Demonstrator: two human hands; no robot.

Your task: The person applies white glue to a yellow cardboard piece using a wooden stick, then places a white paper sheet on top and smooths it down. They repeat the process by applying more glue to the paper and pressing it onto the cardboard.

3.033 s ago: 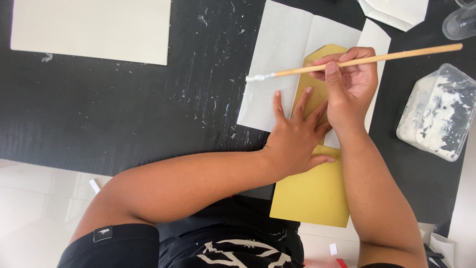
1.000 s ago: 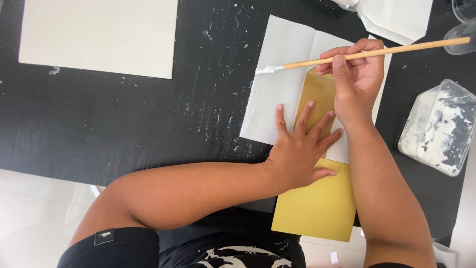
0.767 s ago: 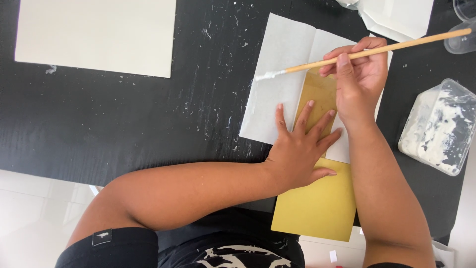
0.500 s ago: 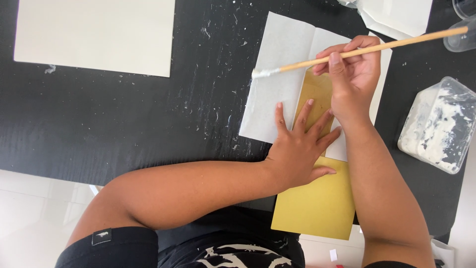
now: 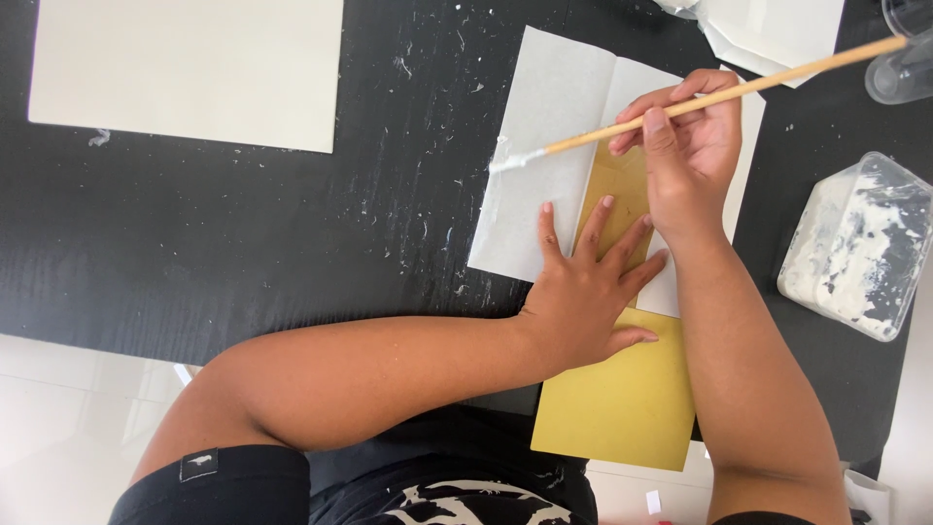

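My left hand [image 5: 584,291] lies flat with fingers spread on a yellow paper piece [image 5: 622,399] and on the white sheet [image 5: 549,156] under it. That yellow piece hangs over the near edge of the black table [image 5: 243,233]. My right hand [image 5: 684,156] grips a long wooden brush [image 5: 739,89] above the yellow paper's far end. The brush's white-coated tip [image 5: 508,161] rests over the white sheet, left of the yellow paper.
A clear tub of white paste [image 5: 857,248] stands at the right. A large cream sheet [image 5: 190,70] lies at the far left. Folded white paper [image 5: 777,29] and a clear cup [image 5: 904,53] sit at the far right corner. Dried white flecks dot the table.
The brush tip has shifted slightly left and nearer across the white sheet. My left hand has stayed pressed on the yellow paper.
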